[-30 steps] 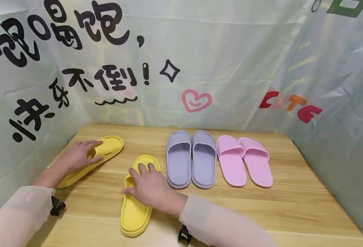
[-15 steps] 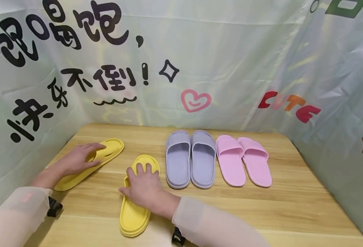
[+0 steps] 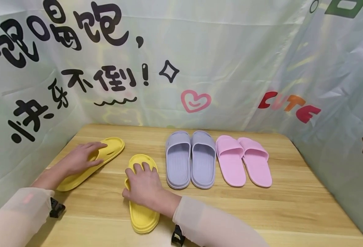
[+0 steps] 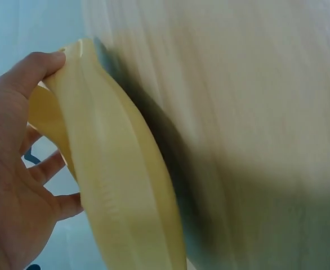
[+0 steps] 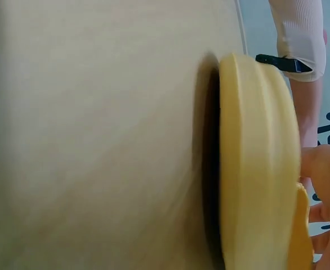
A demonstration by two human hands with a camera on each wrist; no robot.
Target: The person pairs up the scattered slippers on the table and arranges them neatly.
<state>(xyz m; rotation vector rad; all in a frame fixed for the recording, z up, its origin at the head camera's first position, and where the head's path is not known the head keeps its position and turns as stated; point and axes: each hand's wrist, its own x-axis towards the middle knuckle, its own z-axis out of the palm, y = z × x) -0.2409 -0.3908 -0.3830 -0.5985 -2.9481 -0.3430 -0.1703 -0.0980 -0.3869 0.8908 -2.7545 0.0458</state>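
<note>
At the left of the head view, my left hand point(image 3: 81, 159) holds a yellow slipper point(image 3: 74, 181) that lies at a slant, toe to the far right. In the left wrist view its thumb presses the slipper's edge point(image 4: 114, 169) and the other fingers reach round the strap side. My right hand point(image 3: 145, 185) grips a second yellow slipper point(image 3: 144, 219) across the strap, fingers spread over the top and thumb at the left side. This slipper points away from me, and the palm hides much of its strap. The right wrist view has its thick side point(image 5: 261, 163) close over the table.
A lilac pair of slippers point(image 3: 179, 168) stands side by side at the back middle of the wooden table point(image 3: 246, 219). Right beside it is a pink pair point(image 3: 232, 168), slightly splayed. A printed cloth point(image 3: 230, 68) encloses the back and both sides.
The right slipper's heel has swung to the right and its toe slightly left under my right hand, so it points more straight ahead. My left hand and its slipper have shifted only a little.
</note>
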